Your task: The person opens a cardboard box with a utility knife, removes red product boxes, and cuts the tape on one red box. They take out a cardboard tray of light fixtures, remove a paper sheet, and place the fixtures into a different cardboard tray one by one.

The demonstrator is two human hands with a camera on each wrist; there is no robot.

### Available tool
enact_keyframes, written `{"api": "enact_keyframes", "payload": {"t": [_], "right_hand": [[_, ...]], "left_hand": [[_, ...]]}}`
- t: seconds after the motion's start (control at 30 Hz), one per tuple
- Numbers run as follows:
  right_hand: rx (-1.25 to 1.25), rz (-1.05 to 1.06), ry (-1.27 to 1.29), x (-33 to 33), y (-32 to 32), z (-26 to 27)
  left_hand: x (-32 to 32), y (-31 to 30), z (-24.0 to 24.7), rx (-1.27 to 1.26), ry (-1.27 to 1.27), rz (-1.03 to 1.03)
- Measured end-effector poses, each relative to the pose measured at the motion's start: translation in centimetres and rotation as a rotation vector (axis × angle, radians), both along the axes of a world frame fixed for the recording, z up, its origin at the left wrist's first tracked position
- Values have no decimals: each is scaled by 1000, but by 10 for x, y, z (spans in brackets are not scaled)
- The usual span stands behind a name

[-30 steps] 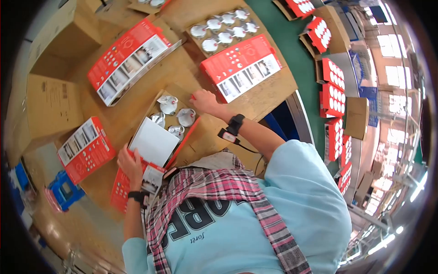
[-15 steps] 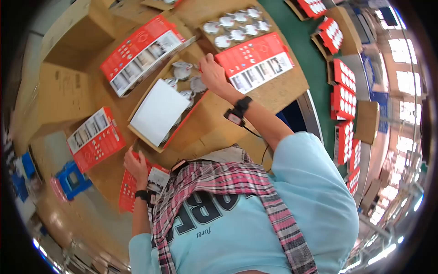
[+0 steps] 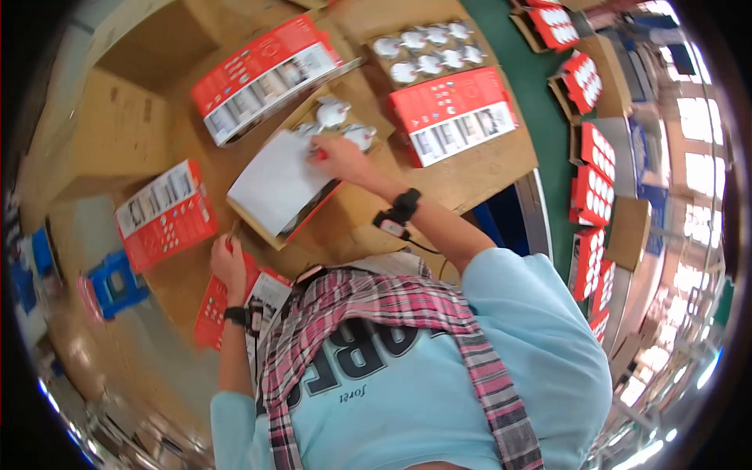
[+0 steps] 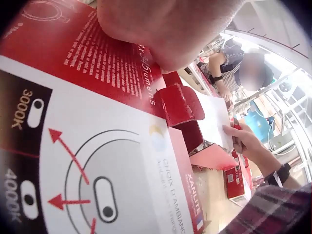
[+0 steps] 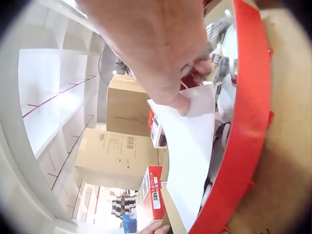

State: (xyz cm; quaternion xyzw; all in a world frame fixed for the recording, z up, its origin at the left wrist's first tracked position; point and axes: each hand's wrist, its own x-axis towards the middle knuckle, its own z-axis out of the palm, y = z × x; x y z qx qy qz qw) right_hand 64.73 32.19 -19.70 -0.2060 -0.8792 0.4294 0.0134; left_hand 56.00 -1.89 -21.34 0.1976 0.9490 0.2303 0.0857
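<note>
A shallow cardboard box [image 3: 254, 225] with a red side lies slanted before me, holding several round foil-wrapped lamps [image 3: 333, 113]. Across its near part lies a white sheet [image 3: 278, 184]. My right hand [image 3: 341, 159] pinches the sheet's right edge, thumb on top in the right wrist view; a bit of red shows at the fingertips. Fingers of my left hand [image 3: 229, 261] grip a brown cardboard flap [image 5: 171, 212] at the box's near left corner. Beneath that hand is a red and white printed carton [image 4: 97, 161].
Printed red cartons stand at the left [image 3: 166, 215], behind [image 3: 266, 78] and at the right [image 3: 454, 116]; the right one adjoins a tray of wrapped lamps [image 3: 427, 55]. Large brown cartons [image 3: 121, 129] stand far left. Another person [image 4: 243, 70] works across from me.
The box with the sheet has shifted away from me. My right hand has moved from the box's right side onto the sheet; my left fingers have come to the near corner.
</note>
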Motion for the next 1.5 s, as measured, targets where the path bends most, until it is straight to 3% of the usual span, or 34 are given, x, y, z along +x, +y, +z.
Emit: {"api": "enact_keyframes", "payload": {"t": [0.07,0.2,0.37,0.47,0.5,0.63,0.73,0.77,0.87,0.9,1.03,1.13,1.27,1.37,1.47,1.5], "right_hand": [[-91,30,193,18,0,-2],[-455,16,76,39,-5,22],[-349,216,-40,45,-29,21],[-272,237,89,38,-57,11],[-251,284,-80,31,-62,14],[-214,358,30,8,-67,0],[-380,197,-57,-8,-60,20],[-200,268,-68,-15,-55,9],[-176,349,16,-8,-81,4],[-272,402,34,-3,-93,-12],[-292,519,-124,19,-160,-16],[-124,795,-296,19,-189,-11],[-42,848,-182,17,-187,-17],[-79,721,-283,18,-176,4],[-230,439,48,44,-156,-4],[-257,312,44,53,-147,-1]], "left_hand": [[0,0,4,36,5,21],[3,-5,8,57,9,93],[7,-12,11,128,60,111],[6,-20,14,165,29,118],[6,-22,14,162,43,113],[2,-26,16,174,54,97],[-1,-35,16,176,50,94],[-3,-36,15,179,52,87],[-4,-33,14,196,48,105],[-5,-32,12,199,34,111],[-6,-26,10,214,-33,122],[-5,-25,5,164,-54,78],[-2,-24,-7,80,-21,18],[-6,-26,-4,153,-122,15],[-9,-26,6,256,-62,-3],[-12,-22,12,278,-7,-53]]}}
